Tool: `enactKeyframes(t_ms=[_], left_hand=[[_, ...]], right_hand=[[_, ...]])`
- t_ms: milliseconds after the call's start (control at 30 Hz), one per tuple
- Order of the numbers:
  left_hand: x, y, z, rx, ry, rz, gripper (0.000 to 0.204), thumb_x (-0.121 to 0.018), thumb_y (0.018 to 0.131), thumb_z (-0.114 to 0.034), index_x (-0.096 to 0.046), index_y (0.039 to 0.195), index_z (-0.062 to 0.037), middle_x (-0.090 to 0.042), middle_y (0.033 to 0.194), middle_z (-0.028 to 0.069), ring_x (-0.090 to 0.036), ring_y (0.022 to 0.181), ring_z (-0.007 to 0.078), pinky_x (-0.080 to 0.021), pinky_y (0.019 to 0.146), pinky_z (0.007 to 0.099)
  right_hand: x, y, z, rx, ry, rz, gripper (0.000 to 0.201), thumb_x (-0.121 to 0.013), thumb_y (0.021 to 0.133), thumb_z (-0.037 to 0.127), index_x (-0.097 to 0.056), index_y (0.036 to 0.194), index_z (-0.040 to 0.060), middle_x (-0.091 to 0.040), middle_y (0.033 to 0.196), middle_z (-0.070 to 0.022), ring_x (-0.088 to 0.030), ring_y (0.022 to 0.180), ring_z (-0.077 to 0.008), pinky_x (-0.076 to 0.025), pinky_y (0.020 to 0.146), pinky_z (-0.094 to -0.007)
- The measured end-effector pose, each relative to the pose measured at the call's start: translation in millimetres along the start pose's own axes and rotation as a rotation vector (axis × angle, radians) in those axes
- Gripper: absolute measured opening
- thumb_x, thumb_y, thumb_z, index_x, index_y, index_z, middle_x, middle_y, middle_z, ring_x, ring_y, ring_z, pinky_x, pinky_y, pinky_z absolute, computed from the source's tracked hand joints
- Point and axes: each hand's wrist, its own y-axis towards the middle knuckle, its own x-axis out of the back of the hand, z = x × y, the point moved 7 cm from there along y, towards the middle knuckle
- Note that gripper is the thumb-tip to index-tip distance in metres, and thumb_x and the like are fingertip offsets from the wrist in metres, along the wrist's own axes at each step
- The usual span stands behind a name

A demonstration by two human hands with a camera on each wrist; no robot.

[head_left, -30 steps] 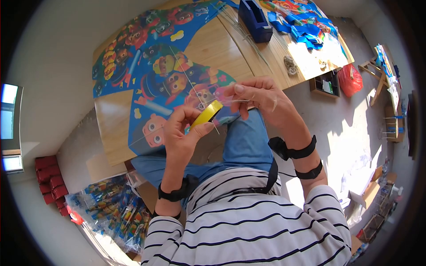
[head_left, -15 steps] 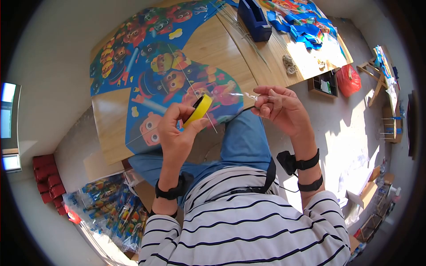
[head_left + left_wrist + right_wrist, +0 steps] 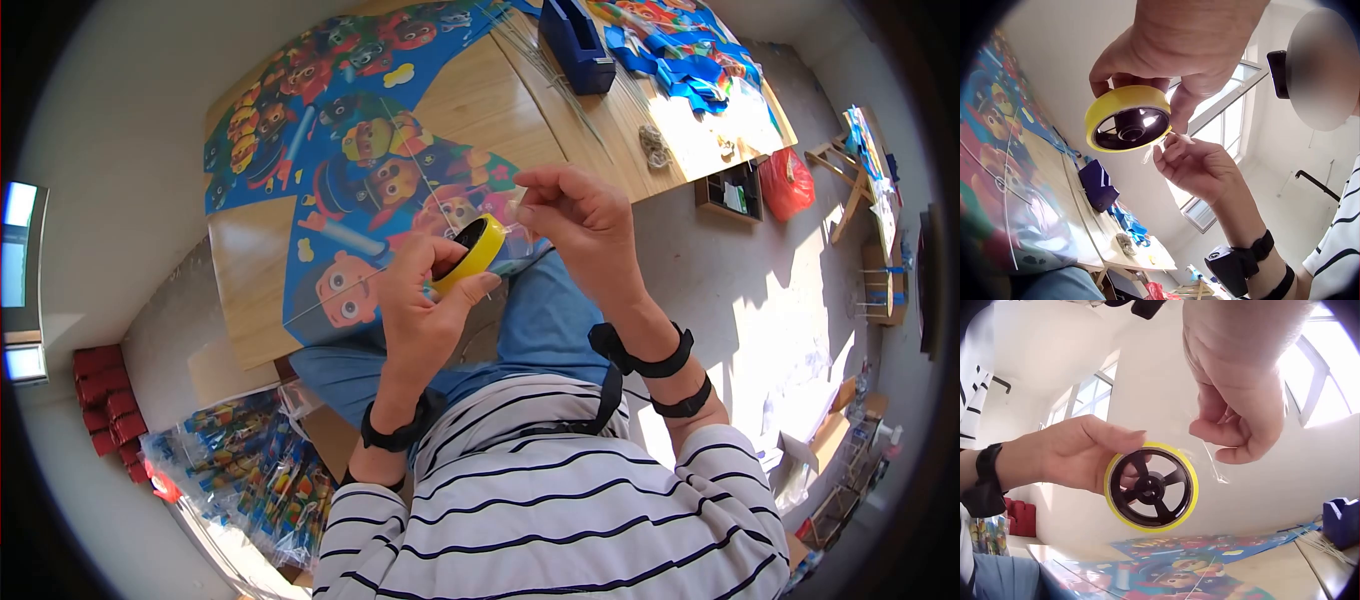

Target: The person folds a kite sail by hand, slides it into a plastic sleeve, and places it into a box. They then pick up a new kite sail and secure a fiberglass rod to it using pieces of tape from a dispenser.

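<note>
A roll of yellow-edged tape (image 3: 478, 256) on a black spoked hub is held by my left hand (image 3: 413, 300), thumb on one side and fingers at the hub. In the left wrist view the roll (image 3: 1127, 98) hangs below that hand. My right hand (image 3: 583, 232) is just right of the roll, fingers bent, thumb and forefinger together. Between them a clear strip of tape (image 3: 1215, 465) trails from the fingertips in the right wrist view. Below both hands lies a blue cartoon-printed sheet (image 3: 345, 240) with thin rods across it.
A dark blue tape dispenser (image 3: 577, 50) stands on the wooden table (image 3: 490, 95), beside loose thin rods. Blue ribbons (image 3: 690, 82) and a small coil of string (image 3: 653, 146) lie to the right. A red bag (image 3: 787, 185) and a wooden box (image 3: 728, 192) are beyond the table's edge.
The right hand first moved right, away from the roll, with clear tape at its fingers. Now it is back close to the roll. The left hand keeps hold of the roll, its tilt slightly changed.
</note>
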Motion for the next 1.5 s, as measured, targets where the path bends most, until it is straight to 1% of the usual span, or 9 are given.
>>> enactKeyframes(t_ms=[133,367,767,867,967,1067,1167,1267,1500], left_hand=[[3.0,-2.3,-1.7,0.011,0.034,-0.002,0.025,-0.083,0.078,-0.003,-0.062,0.091,-0.0018,-0.059,0.083,0.0047,-0.057,0.077,0.0144,-0.046,0.073,0.0267],[23.6,-2.7,1.1,-0.037,0.141,-0.061,0.026,-0.083,0.076,-0.003,-0.061,0.091,-0.0022,-0.059,0.084,0.0051,-0.056,0.077,0.0165,-0.046,0.072,0.0291],[18.6,-5.8,-3.6,-0.096,0.141,-0.068,0.026,-0.083,0.075,-0.003,-0.062,0.089,-0.0019,-0.059,0.081,0.0072,-0.055,0.074,0.0199,-0.045,0.069,0.031],[17.1,-6.7,-4.0,-0.068,0.143,-0.049,0.025,-0.083,0.079,-0.006,-0.061,0.091,-0.003,-0.057,0.084,0.001,-0.052,0.077,0.0116,-0.04,0.079,0.0256],[16.5,-6.6,-3.0,-0.072,0.136,-0.052,0.025,-0.082,0.078,-0.004,-0.061,0.09,-0.0029,-0.057,0.083,0.0013,-0.051,0.077,0.0122,-0.04,0.078,0.0261],[16.5,-5.8,-1.2,-0.095,0.137,-0.071,0.026,-0.083,0.074,-0.002,-0.062,0.089,-0.0009,-0.059,0.082,0.008,-0.057,0.074,0.0202,-0.045,0.069,0.0306],[10.3,-6.9,1.0,-0.08,0.134,-0.064,0.026,-0.083,0.074,-0.002,-0.062,0.089,-0.0005,-0.059,0.083,0.0081,-0.057,0.074,0.0198,-0.046,0.069,0.0304],[3.9,-7.9,5.4,-0.021,0.091,-0.063,0.026,-0.083,0.075,-0.003,-0.062,0.09,-0.0003,-0.059,0.084,0.0078,-0.056,0.075,0.0188,-0.046,0.07,0.03],[2.8,-6.3,8.2,0.015,0.08,-0.092,0.027,-0.083,0.076,-0.003,-0.061,0.091,-0.0003,-0.058,0.083,0.007,-0.056,0.076,0.0177,-0.047,0.072,0.029]], right_hand=[[-10.1,-3.9,41.5,0.638,-0.796,-0.137,0.023,-0.069,0.078,-0.008,-0.07,0.101,-0.002,-0.064,0.08,-0.0144,-0.064,0.068,-0.0261,-0.05,0.062,-0.033],[17.1,2.9,28.4,0.41,-0.646,-0.1,0.022,-0.067,0.084,-0.005,-0.071,0.104,0.0007,-0.062,0.083,-0.0144,-0.062,0.074,-0.0326,-0.049,0.065,-0.0398],[-29.7,1.0,22.6,0.291,-0.453,0.26,0.034,-0.065,0.091,-0.004,-0.069,0.124,0.0023,-0.065,0.098,-0.012,-0.064,0.09,-0.0232,-0.052,0.078,-0.032],[-27.2,3.5,4.8,0.121,-0.334,0.321,0.032,-0.066,0.09,-0.001,-0.069,0.122,0.0055,-0.067,0.093,-0.0139,-0.064,0.086,-0.0309,-0.05,0.073,-0.0347],[-17.3,3.8,-28.6,-0.083,-0.181,0.329,0.03,-0.069,0.09,-0.002,-0.07,0.12,0.001,-0.071,0.098,-0.0134,-0.066,0.089,-0.0155,-0.053,0.078,-0.0298],[-11.5,8.6,-20.5,-0.009,-0.363,0.25,0.016,-0.07,0.089,-0.002,-0.073,0.105,-0.0012,-0.07,0.089,-0.0113,-0.067,0.083,-0.015,-0.052,0.074,-0.0275],[-15.9,4.1,5.4,0.28,-0.521,0.009,0.005,-0.069,0.084,-0.001,-0.072,0.089,-0.0004,-0.067,0.081,-0.0163,-0.063,0.069,-0.0314,-0.049,0.061,-0.0345],[-22.9,-1.8,15.6,0.394,-0.63,-0.12,0.005,-0.069,0.087,-0.006,-0.071,0.09,-0.0035,-0.066,0.079,-0.0082,-0.067,0.072,-0.0148,-0.051,0.062,-0.0256],[-24.9,-2.6,8.1,0.221,-0.324,-0.132,0.008,-0.068,0.086,-0.007,-0.073,0.093,-0.0046,-0.068,0.085,-0.0091,-0.068,0.073,-0.0144,-0.052,0.063,-0.0256]])
